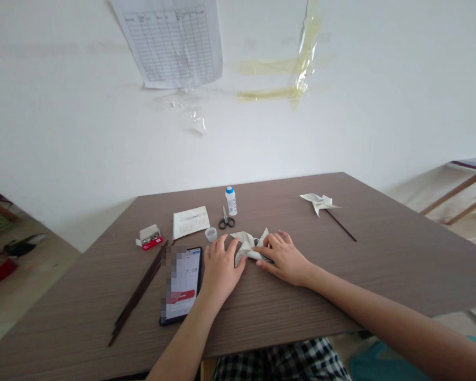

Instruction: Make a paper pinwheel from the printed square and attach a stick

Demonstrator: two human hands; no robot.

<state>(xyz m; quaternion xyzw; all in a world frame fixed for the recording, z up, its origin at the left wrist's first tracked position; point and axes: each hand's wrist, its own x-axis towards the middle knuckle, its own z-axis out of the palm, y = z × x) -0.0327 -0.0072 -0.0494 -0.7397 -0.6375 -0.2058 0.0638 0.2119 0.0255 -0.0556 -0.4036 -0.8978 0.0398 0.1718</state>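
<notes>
A folded paper pinwheel with printed text lies on the table between my two hands. My left hand rests at its left side, fingers spread, with the thumb and index finger by a blade's edge. My right hand is closed over the right side of the pinwheel, its index finger pressing near the centre and its thumb low beside it. Part of the paper is hidden under the right fingers. Just beyond my left hand is a small clear plastic cup. A phone showing a timer lies left of my left wrist.
Behind the hands are black-handled scissors, a white bottle with a blue cap and printed paper. Leftward lie a small red-and-white box and dark sticks. A pinwheel on a stick lies at the right.
</notes>
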